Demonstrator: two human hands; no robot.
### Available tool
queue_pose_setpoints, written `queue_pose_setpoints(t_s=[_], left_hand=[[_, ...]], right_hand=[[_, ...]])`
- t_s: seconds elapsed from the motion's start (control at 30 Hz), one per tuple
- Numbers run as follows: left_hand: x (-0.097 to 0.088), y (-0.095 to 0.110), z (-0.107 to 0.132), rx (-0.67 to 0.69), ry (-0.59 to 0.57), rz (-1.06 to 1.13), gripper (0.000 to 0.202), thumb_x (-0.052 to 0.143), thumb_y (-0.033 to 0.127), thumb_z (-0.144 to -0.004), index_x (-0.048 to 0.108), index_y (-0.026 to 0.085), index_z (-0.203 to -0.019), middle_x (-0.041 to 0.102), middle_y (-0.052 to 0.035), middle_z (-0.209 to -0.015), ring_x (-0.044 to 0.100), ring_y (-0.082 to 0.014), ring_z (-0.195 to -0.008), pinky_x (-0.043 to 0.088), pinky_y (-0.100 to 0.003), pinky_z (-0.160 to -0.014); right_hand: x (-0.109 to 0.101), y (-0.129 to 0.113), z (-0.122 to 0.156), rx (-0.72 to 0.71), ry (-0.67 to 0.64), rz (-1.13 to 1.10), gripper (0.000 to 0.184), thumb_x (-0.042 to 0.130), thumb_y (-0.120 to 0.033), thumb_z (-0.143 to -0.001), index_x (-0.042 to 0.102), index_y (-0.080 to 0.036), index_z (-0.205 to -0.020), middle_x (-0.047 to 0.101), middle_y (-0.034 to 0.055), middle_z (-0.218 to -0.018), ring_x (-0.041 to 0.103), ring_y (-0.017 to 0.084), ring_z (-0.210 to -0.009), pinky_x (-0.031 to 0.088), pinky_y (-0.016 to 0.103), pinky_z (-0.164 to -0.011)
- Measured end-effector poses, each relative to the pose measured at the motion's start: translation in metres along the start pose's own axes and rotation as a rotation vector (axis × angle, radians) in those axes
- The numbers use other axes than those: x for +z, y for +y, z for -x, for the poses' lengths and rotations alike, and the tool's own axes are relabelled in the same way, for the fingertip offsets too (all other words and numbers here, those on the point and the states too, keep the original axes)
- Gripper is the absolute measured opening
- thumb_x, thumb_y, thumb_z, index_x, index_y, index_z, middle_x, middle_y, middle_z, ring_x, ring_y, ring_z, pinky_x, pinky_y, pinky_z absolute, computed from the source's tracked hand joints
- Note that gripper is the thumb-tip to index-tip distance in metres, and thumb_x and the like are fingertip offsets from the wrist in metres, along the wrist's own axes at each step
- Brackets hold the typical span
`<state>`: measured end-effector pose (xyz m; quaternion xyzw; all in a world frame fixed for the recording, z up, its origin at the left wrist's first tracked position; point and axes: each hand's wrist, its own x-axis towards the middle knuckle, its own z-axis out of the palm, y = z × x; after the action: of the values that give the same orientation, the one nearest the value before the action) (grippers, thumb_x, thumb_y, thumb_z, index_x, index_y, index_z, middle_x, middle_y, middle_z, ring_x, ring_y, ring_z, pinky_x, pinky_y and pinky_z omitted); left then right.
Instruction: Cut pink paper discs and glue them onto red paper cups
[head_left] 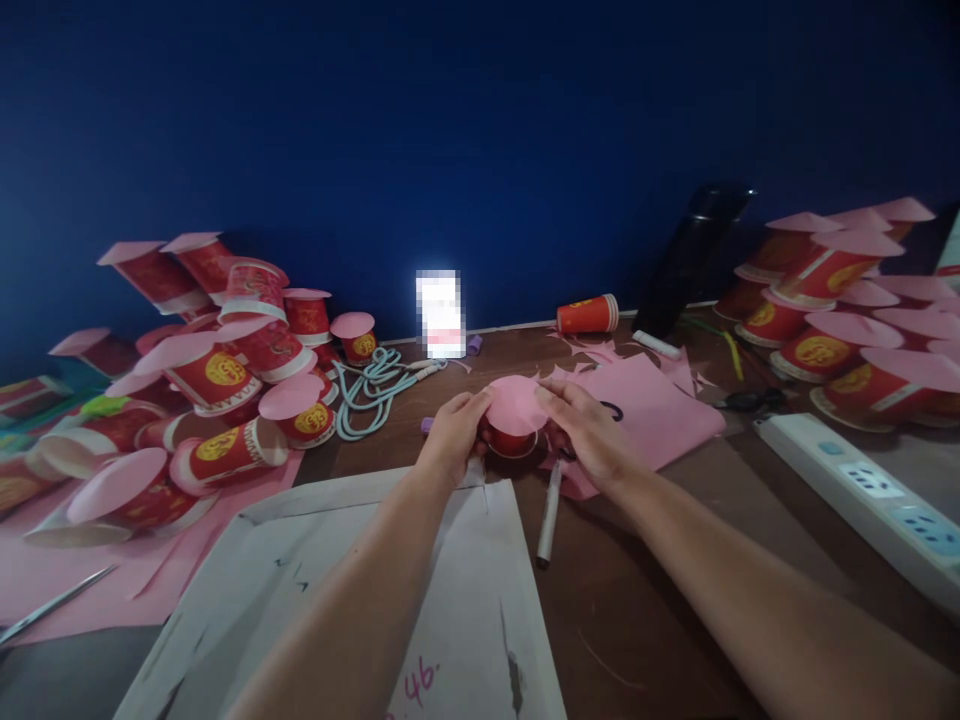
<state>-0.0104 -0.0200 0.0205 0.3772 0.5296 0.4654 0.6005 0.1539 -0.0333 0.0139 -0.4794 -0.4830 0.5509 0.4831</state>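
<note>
- White cardboard piece, one: nearest item on the desk, lying under the left forearm; handwritten "46" in reddish ink.
- Metal blade, one: far left, on a pink sheet.
- Power strip, one: white, right side, set at a slant.
- Pen, one: white barrel, dark tip, just right of the cardboard.
- Left hand, bare: grip nearly closed, thumb and fingers pinching the left edge of the pink disc.
- Right hand, bare: grip likewise drawn in, fingers on the disc's right edge; lower fingers partly hidden.
- Pink disc: held between both hands, centre of the desk, over a red cup; whether disc and cup touch, cannot tell.
- Pink paper, cut pieces: beyond and right of the right hand.
- Red cups with pink discs, two groups: heaped left, stacked right.
- Cable, pale blue, loosely coiled beside the left heap.
- Red cups, nested, on their side; black bottle, tilted, to their right.
- Lit screen, upright by the dark blue wall.
</note>
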Motion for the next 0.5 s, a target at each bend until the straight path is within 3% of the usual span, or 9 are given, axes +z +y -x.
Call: queue_pose_setpoints(t_s=[0.13, 0.27, 0.5], left_hand=[[0.0, 0.0, 0.001, 0.012, 0.0, -0.023, 0.031, 0.063, 0.043, -0.077, 0.048, 0.017, -0.071, 0.045, 0.0043, -0.052, 0.04, -0.0061, -0.042, 0.029, -0.015, -0.037], [0.0, 0.001, 0.002, 0.004, 0.016, -0.025, 0.029, 0.064, 0.041, -0.077, 0.049, 0.017, -0.071, 0.045, 0.0043, -0.053, 0.04, -0.0057, -0.043, 0.03, -0.015, -0.037], [0.0, 0.0, 0.0, 0.024, 0.006, -0.01, 0.032, 0.066, 0.043, -0.074, 0.048, 0.017, -0.068, 0.046, 0.004, -0.053, 0.041, -0.0062, -0.042, 0.028, -0.015, -0.036]], right_hand=[[0.006, 0.001, 0.005, -0.121, 0.078, 0.147, 0.061, 0.073, -0.043, -0.073, 0.048, -0.023, -0.124, 0.062, 0.0037, -0.097, 0.061, 0.016, -0.079, 0.051, 0.028, -0.066], [0.014, -0.001, 0.01, -0.11, 0.091, 0.265, 0.068, 0.074, -0.046, -0.07, 0.046, -0.025, -0.128, 0.059, 0.0078, -0.115, 0.06, 0.022, -0.097, 0.052, 0.034, -0.077], [0.016, -0.007, 0.006, 0.065, 0.093, 0.119, 0.063, 0.076, -0.042, -0.069, 0.05, -0.023, -0.123, 0.064, 0.009, -0.111, 0.064, 0.025, -0.093, 0.055, 0.034, -0.067]])
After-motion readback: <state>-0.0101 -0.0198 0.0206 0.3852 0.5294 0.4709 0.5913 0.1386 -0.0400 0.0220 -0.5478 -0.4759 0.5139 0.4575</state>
